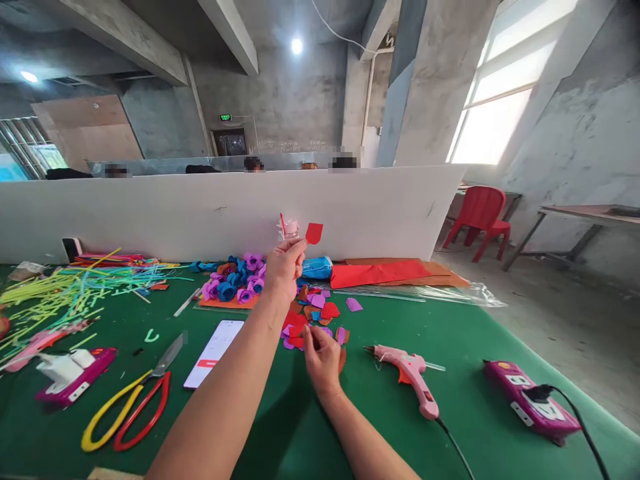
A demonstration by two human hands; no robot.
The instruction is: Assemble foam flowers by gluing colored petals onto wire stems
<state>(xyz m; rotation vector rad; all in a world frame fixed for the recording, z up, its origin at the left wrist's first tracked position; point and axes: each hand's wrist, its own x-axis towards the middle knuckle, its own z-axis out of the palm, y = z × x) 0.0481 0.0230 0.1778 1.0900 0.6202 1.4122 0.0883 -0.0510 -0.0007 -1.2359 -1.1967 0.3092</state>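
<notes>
My left hand [285, 267] is raised above the green table [465, 333], its fingers pinched together, with a small red felt piece [314, 233] standing just above the fingertips; what joins it to the fingers is too thin to see. My right hand [323, 357] rests lower, at a pile of red, purple and orange felt cut-outs [320, 313]. Its fingers are curled in a pinch at the pile's near edge, and what they grip is too small to name.
A pink glue gun [410, 373] and a plugged-in purple power strip [525, 400] lie to the right. Scissors [135, 400], a phone [215, 343], another power strip [70, 377] and coloured sticks [60, 287] lie left. Felt roses [235, 280] and red sheets [380, 272] lie by the white partition [150, 213].
</notes>
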